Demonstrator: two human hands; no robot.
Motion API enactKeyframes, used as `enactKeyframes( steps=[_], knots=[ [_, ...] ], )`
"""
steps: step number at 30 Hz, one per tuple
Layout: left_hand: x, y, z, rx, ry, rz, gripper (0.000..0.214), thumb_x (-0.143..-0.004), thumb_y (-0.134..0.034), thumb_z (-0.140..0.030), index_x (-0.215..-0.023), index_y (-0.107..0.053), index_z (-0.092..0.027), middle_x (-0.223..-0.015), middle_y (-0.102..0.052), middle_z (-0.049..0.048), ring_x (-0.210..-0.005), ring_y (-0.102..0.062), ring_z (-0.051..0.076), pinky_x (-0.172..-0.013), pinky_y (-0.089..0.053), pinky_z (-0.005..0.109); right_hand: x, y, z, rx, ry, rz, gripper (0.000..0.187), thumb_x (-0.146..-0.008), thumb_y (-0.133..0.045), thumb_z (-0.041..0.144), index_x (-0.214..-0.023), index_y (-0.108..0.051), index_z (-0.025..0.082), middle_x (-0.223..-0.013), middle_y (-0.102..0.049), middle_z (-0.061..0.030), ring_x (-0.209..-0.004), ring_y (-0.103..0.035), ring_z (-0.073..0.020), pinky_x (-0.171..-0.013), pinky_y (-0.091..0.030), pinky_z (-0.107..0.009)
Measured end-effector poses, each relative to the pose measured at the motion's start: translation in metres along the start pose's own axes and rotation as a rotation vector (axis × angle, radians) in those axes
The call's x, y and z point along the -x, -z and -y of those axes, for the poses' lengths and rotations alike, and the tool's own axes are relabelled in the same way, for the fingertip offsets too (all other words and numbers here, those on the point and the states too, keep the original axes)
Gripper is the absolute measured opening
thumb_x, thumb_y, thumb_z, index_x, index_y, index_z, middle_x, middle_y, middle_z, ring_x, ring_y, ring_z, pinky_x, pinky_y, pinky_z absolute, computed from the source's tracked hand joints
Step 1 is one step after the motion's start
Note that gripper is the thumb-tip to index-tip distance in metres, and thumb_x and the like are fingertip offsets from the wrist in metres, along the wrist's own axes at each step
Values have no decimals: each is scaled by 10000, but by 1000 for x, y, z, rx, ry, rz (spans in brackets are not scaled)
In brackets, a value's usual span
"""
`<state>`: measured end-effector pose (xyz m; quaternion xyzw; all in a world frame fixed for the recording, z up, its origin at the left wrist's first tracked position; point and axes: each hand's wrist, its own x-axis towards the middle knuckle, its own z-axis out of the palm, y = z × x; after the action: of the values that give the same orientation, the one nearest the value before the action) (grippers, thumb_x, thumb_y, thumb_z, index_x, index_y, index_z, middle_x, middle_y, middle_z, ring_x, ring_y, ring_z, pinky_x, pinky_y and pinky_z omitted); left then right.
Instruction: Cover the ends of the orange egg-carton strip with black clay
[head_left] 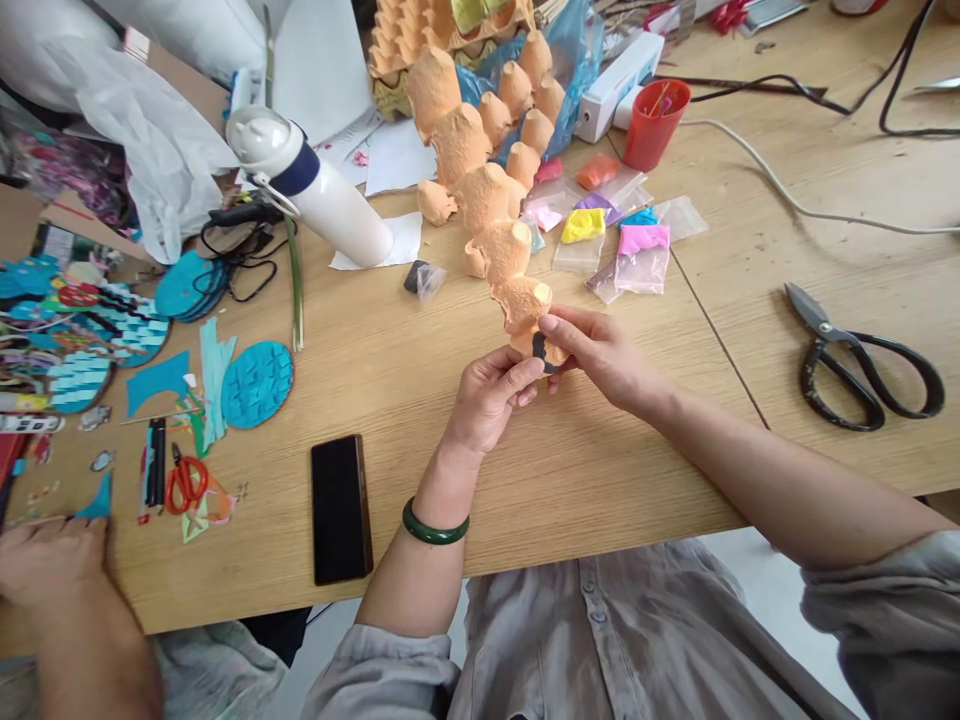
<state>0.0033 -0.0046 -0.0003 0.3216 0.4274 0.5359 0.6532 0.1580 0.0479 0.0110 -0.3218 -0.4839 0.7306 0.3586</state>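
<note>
A long orange piece of egg carton [487,195] with knobbly cups stretches away from me above the table. My left hand [487,398], with a green bangle on its wrist, pinches the near end from the left. From the right, my right hand [600,355] grips the same end, its thumb on top and its other fingers partly hidden underneath. Between the two thumbs, a black strip of what looks like soft clay [539,346] lies against the orange cup. Small bags of coloured clay [583,226] lie just beyond my hands, beside a black lump [412,277] in clear plastic.
Large black-handled scissors [847,360] lie at right. A phone [342,510] is near the front edge, and a white bottle [319,190] stands at left. A red cup [656,125] stands farther back near cables. Another person's hand [52,560] rests at far left by blue craft pieces [259,385].
</note>
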Motion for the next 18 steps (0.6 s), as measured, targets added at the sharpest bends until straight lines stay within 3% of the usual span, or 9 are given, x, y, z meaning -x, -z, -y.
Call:
enactKeyframes(
  steps=[5,10,14,18],
  knots=[
    [0,1,5,-55,-92,-48,394,-700,-948,-453,-672,-677,-168,-617,-594,-35,-515,-448,34,-485,-347,198,-1,0,-2,7,42,-2,536,-829,-789,688,-995,-728,182,-770,-685,6,-628,-663,-110,-548,-601,-198],
    [0,0,7,-88,-145,-91,447,-720,-936,-452,-630,-597,-175,-523,-476,-73,-490,-426,40,-519,-393,211,-2,0,-6,-19,28,22,541,-841,-795,661,-1069,-730,175,-751,-687,17,-646,-701,-126,-586,-636,-225],
    [0,-2,7,-71,-122,-121,520,-673,-950,-498,-600,-545,-181,-513,-464,-79,-473,-406,41,-527,-434,233,-2,-1,-8,-48,-14,34,541,-818,-823,654,-1050,-724,175,-773,-718,4,-618,-728,-137,-560,-638,-231],
    [0,-1,3,-24,-54,-67,507,-703,-925,-528,-624,-566,-179,-554,-464,-61,-512,-464,64,-515,-427,235,-2,-3,-8,-102,-58,41,551,-800,-830,672,-992,-707,170,-745,-751,-21,-596,-752,-165,-516,-622,-230]
  ],
)
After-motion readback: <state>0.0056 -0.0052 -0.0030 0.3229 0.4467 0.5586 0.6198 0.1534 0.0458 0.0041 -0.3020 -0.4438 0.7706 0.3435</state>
